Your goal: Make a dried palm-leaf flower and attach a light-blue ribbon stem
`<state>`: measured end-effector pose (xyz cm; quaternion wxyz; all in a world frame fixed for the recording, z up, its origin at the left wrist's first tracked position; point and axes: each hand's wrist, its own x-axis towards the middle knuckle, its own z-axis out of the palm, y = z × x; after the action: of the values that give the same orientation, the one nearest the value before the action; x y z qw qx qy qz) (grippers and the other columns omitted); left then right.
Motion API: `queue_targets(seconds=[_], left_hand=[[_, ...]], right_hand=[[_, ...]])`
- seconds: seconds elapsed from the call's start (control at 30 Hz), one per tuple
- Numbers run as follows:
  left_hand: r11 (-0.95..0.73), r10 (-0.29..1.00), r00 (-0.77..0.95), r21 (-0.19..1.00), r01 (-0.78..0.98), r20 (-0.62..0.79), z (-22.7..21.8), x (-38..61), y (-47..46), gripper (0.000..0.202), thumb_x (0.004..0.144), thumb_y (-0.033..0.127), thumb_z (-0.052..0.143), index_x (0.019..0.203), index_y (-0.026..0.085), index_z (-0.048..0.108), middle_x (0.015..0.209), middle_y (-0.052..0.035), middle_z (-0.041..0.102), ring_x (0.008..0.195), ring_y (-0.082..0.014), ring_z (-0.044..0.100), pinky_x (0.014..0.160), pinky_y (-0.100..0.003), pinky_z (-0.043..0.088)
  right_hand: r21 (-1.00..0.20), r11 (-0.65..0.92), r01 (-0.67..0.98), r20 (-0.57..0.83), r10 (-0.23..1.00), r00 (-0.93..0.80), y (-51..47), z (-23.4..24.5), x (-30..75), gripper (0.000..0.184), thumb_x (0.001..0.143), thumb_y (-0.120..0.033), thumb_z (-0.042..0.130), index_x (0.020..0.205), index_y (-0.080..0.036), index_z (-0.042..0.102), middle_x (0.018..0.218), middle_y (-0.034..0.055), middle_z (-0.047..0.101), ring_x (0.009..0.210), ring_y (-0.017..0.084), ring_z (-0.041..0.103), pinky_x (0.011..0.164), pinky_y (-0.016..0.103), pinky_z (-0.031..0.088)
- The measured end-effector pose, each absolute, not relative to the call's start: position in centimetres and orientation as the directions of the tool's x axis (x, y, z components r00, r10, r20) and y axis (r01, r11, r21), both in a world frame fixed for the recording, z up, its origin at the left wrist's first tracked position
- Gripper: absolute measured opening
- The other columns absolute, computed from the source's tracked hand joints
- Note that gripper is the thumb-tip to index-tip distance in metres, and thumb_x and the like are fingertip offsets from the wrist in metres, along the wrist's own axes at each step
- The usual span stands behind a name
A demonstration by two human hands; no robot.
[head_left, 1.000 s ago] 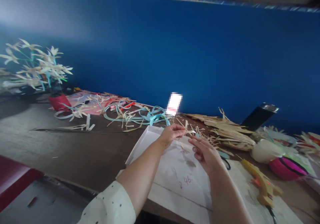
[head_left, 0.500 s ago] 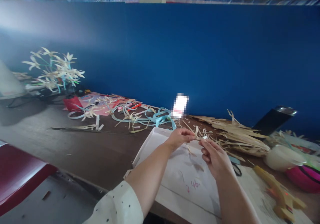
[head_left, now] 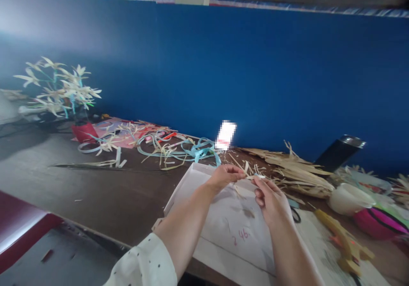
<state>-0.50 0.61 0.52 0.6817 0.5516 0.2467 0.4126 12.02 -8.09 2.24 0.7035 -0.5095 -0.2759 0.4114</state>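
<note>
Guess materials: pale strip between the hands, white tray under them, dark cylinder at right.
Pale strip: perhaps dried plant leaf, matte; straw-coloured, but too small to be sure.
White tray: probably cardboard, smooth, low sheen; thin upright edge, red writing on its surface.
Dark cylinder: possibly coated metal, dull body; its silvery end shines like steel, though metallised plastic is possible.
</note>
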Motion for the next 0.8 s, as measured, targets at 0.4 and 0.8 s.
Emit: queue_targets(seconds=[0.4, 0.8], left_hand=[[0.074, 0.849, 0.522, 0.959, -0.273, 0.084, 0.01, -0.05, 0.85, 0.037, 0.051, 0.038, 0.079, 0.075, 0.012, 0.067, 0.062, 0.0008, 0.058, 0.057, -0.0063, 0.046, 0.061, -0.024, 0.037], [0.078, 0.846, 0.530, 0.968, -0.237, 0.062, 0.52, -0.25, 0.37, 0.038, 0.050, 0.039, 0.079, 0.073, 0.012, 0.066, 0.065, 0.0002, 0.058, 0.058, -0.0068, 0.048, 0.063, -0.025, 0.040]], right_hand=[[-0.934, 0.208, -0.290, 0.009, 0.827, 0.563, -7.87, 2.15, 12.06, 0.030, 0.051, -0.032, 0.082, 0.067, -0.016, 0.064, 0.071, 0.0027, 0.067, 0.040, 0.001, 0.039, 0.031, 0.013, 0.022], [-0.932, 0.237, -0.275, 0.039, 0.818, 0.574, -7.74, 1.97, 11.94, 0.029, 0.056, -0.032, 0.081, 0.071, -0.015, 0.065, 0.072, 0.0031, 0.067, 0.038, 0.001, 0.039, 0.030, 0.014, 0.022]])
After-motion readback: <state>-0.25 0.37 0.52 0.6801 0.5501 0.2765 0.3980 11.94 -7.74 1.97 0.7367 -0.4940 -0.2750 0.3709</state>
